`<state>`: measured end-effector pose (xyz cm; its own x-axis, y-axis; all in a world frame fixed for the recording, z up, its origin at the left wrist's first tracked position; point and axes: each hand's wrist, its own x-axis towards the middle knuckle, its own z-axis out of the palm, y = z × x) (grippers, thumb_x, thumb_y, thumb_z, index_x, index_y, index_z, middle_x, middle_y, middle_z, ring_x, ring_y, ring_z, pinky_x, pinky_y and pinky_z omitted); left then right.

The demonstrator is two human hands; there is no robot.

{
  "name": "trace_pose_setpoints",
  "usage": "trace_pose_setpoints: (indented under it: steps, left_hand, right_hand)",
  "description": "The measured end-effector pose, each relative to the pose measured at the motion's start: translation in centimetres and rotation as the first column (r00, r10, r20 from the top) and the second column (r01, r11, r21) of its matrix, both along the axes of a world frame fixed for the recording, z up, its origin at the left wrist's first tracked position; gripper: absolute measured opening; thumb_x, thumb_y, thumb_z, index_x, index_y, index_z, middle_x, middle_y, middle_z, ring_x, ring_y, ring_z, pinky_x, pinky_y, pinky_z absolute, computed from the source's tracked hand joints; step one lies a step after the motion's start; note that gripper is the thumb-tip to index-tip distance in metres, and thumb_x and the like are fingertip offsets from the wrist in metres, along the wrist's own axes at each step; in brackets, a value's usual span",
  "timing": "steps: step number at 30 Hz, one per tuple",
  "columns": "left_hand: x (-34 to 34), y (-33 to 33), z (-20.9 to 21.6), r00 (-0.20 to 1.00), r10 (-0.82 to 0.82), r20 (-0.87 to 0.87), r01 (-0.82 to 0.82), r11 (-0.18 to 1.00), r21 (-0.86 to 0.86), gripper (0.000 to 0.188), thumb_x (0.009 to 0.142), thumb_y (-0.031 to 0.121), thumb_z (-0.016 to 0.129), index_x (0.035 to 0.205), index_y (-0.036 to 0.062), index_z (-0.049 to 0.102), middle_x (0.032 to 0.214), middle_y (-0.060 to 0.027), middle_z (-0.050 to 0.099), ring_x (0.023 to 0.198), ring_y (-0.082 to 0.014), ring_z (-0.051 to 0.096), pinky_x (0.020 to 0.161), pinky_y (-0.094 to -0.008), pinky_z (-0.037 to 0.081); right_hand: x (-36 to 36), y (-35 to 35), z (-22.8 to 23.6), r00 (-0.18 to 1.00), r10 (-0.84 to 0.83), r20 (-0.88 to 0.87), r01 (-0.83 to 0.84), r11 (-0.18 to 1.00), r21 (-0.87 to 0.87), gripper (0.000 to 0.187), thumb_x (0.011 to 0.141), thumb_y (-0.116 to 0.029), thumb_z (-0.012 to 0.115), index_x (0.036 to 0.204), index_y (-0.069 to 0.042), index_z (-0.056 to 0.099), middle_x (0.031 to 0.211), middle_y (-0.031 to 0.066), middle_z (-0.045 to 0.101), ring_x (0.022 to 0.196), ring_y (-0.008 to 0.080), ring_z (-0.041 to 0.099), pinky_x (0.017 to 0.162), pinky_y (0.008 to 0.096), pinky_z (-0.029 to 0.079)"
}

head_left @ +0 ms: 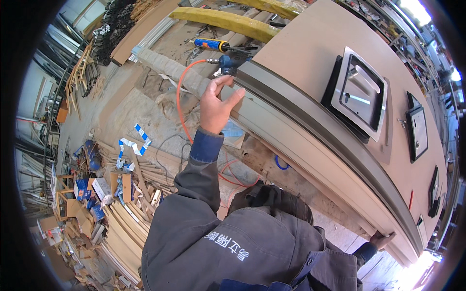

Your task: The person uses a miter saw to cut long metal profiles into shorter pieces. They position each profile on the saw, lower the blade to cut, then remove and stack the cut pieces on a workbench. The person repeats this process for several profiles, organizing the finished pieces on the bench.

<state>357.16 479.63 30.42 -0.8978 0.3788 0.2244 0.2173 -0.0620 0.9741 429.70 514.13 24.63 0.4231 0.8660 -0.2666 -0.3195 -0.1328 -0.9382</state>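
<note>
A long beige profile strip (pixel 291 123) runs along the near edge of a large beige door panel (pixel 310 43), beside a dark grey edge trim (pixel 310 99). My left hand (pixel 217 104) is closed round the strip's far left end, thumb on the near side and fingers curled over the end. At the strip's lower right end, my right hand (pixel 381 240) grips its near edge, with part of the fingers hidden underneath. On the panel lie a metal-framed recessed handle plate (pixel 361 92) and a smaller black-framed plate (pixel 417 133).
Beyond my left hand lies a blue air tool (pixel 227 63) with an orange hose (pixel 178 97). A blue sealant tube in a gun (pixel 211 44) lies farther back near yellow-wrapped lengths (pixel 223 22). Cartons (pixel 102 189) and wood strips (pixel 126 223) pile up at left.
</note>
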Motion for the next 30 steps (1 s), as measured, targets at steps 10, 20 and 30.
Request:
trace_pose_setpoints:
  steps: [10, 20, 30]
  left_hand:
    - [4.6, 2.4, 4.3, 0.857, 0.055, -0.513, -0.346, 0.799, -0.492, 0.041, 0.090, 0.024, 0.070, 0.122, 0.0003, 0.063, 0.121, -0.0167, 0.064, 0.114, -0.0288, 0.059, 0.100, -0.0384, 0.044]
    - [-1.1, 3.1, 0.2, 0.674, -0.269, -0.688, -0.242, 0.799, -0.550, 0.037, 0.102, 0.024, 0.049, 0.121, -0.0041, 0.063, 0.130, -0.0218, 0.059, 0.120, -0.0359, 0.055, 0.105, -0.0412, 0.039]
    - [-4.3, 5.5, -1.7, 0.692, -0.260, -0.673, -0.249, 0.789, -0.561, 0.040, 0.104, 0.026, 0.046, 0.121, -0.0054, 0.063, 0.129, -0.0200, 0.060, 0.120, -0.0317, 0.057, 0.105, -0.0373, 0.041]
  right_hand:
    - [-1.8, -0.8, -1.2, 0.996, -0.025, 0.083, 0.022, 0.999, 0.033, 0.062, 0.096, -0.052, 0.052, 0.142, -0.012, 0.045, 0.140, 0.0076, 0.051, 0.126, 0.0298, 0.047, 0.105, 0.0577, 0.035]
    - [-7.9, -2.4, 5.2, 0.971, -0.069, 0.229, 0.084, 0.995, -0.054, 0.054, 0.093, -0.047, 0.057, 0.101, 0.006, 0.062, 0.087, 0.0151, 0.067, 0.066, 0.0245, 0.068, 0.053, 0.0385, 0.059]
    - [-5.0, -1.5, 11.0, 0.684, 0.507, 0.524, -0.099, 0.777, -0.622, 0.080, 0.092, -0.068, 0.044, 0.077, 0.008, 0.062, 0.063, 0.0201, 0.066, 0.053, 0.0261, 0.068, 0.045, 0.0337, 0.054]
